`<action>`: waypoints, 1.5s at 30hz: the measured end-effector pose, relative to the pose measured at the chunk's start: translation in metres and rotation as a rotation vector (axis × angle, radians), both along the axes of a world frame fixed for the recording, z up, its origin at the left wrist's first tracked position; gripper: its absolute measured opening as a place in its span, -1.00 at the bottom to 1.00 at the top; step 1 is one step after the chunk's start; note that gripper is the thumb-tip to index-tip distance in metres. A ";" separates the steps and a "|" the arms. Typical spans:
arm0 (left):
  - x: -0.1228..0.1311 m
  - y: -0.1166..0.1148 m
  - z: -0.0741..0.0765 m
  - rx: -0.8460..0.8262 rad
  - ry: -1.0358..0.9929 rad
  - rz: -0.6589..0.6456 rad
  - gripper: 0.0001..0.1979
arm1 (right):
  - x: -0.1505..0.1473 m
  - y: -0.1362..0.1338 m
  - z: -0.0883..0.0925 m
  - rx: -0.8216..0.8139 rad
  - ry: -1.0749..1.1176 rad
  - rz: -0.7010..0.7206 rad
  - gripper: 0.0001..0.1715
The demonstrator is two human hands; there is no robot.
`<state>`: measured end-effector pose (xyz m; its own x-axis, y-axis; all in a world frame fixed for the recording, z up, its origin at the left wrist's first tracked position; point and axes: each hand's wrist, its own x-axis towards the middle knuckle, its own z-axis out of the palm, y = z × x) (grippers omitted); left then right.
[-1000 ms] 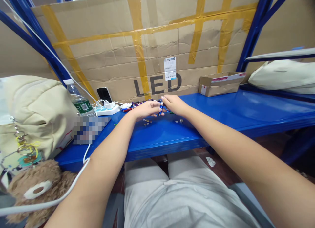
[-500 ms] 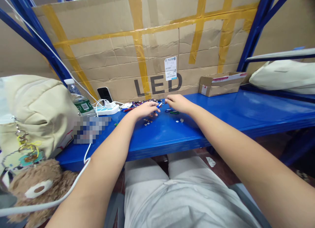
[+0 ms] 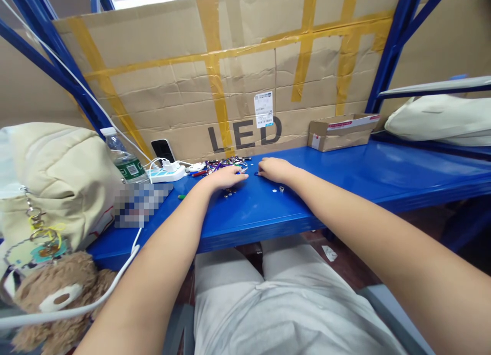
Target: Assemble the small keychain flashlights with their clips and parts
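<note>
Over the blue table [image 3: 245, 217], my left hand [image 3: 225, 177] is closed on a small blue piece with a silvery end [image 3: 241, 171], mostly hidden by the fingers. Just to the right, my right hand [image 3: 276, 169] rests low with its fingers bent down. A blue loop-shaped clip [image 3: 257, 174] pokes out at its fingertips. Behind my left hand lies a jumbled pile of small coloured parts [image 3: 218, 164]. Several tiny metal pieces [image 3: 229, 193] lie below that hand. Near my right wrist are a white disc [image 3: 274, 191] and a small metal fitting [image 3: 282, 190].
To the left stand a beige bag [image 3: 69, 176], a water bottle [image 3: 128, 163], a power strip [image 3: 168, 173] and a phone [image 3: 163, 150]. A white cable [image 3: 130, 263] crosses near my left forearm. A small open carton [image 3: 343, 133] sits back right, before a cardboard wall [image 3: 153, 104].
My right hand has come down onto the tabletop, over where a blue and a green clip lay. My left hand has lowered and moved slightly left with the blue piece.
</note>
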<state>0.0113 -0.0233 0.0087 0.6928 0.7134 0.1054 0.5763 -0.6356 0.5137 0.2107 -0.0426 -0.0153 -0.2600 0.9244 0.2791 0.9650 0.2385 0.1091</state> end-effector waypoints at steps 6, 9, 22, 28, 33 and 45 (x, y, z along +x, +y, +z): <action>0.001 -0.002 0.001 0.079 0.032 -0.004 -0.68 | -0.010 0.005 -0.005 0.033 0.008 -0.006 -0.63; 0.000 -0.003 0.002 0.109 0.085 -0.015 -0.68 | -0.011 0.002 -0.004 0.031 0.093 0.055 -0.51; 0.000 -0.001 0.002 0.212 0.158 0.019 -0.68 | -0.012 -0.001 -0.004 -0.075 0.450 0.245 -0.85; -0.001 0.002 0.002 0.338 0.160 0.055 -0.78 | -0.014 -0.006 0.000 -0.015 0.634 0.299 -0.88; 0.000 0.004 0.001 0.386 0.097 -0.111 -0.81 | -0.018 -0.014 0.003 -0.090 0.753 0.327 -0.76; 0.003 0.007 0.000 0.765 0.082 -0.173 -0.78 | -0.015 -0.021 0.012 -0.184 0.882 0.301 -0.44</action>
